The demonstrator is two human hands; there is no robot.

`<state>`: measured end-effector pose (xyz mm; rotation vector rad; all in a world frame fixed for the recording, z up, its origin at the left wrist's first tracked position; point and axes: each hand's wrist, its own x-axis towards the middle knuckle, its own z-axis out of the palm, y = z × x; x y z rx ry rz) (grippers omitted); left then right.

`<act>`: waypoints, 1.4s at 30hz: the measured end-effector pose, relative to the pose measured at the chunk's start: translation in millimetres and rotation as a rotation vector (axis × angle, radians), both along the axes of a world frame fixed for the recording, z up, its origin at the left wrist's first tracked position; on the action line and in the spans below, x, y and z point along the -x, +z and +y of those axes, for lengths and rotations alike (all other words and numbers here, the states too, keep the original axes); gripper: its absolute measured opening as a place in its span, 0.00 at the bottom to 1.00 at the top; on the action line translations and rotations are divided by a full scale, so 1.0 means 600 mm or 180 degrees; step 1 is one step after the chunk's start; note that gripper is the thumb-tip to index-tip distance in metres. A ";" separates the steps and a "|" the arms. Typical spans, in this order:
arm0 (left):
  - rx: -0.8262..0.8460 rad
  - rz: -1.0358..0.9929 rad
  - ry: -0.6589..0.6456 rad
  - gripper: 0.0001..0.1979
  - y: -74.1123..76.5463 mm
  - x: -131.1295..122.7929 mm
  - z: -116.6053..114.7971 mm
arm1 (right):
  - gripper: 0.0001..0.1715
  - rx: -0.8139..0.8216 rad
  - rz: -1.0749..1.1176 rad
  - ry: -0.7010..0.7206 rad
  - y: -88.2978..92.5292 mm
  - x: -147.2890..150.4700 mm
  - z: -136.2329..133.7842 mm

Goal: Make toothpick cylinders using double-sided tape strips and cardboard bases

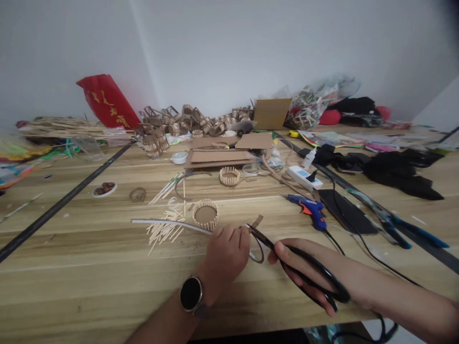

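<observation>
My left hand (228,253), with a watch on its wrist, is closed on a thin strip (172,222) near the table's front. The pale-edged strip runs out leftward over a heap of short wooden sticks (165,231), and a loop of it hangs right of my fingers. My right hand (304,267) grips a pair of black-handled scissors (319,270), whose blades reach the strip at my left fingertips. Just beyond my left hand stands a round cardboard piece ringed with sticks (205,215). A similar small ring (229,177) is farther back.
A blue glue gun (308,208) lies right of centre, its cord trailing forward. Behind it is a white power strip (304,177). Blue-handled pliers (405,229) lie far right. Cardboard sheets (222,156) and several small stick buckets (154,145) fill the back. A white dish (104,189) sits left.
</observation>
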<state>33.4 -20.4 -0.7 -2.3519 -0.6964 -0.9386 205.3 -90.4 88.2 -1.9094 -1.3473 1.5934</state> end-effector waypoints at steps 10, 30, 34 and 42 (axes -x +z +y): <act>0.0061 0.0114 0.0059 0.06 -0.007 0.001 0.001 | 0.17 0.0223 -0.0098 -0.0170 0.012 0.011 0.005; 0.2135 0.0596 0.0296 0.13 -0.013 -0.039 -0.027 | 0.26 -0.0983 -0.0558 0.0204 -0.037 -0.090 0.055; 0.2337 0.1080 0.0177 0.04 -0.022 -0.049 -0.017 | 0.14 -0.1789 -0.2910 0.0616 -0.077 -0.134 0.104; 0.2335 0.1302 -0.0140 0.05 -0.025 -0.049 -0.010 | 0.19 -0.1910 -0.3550 0.0679 -0.134 -0.146 0.140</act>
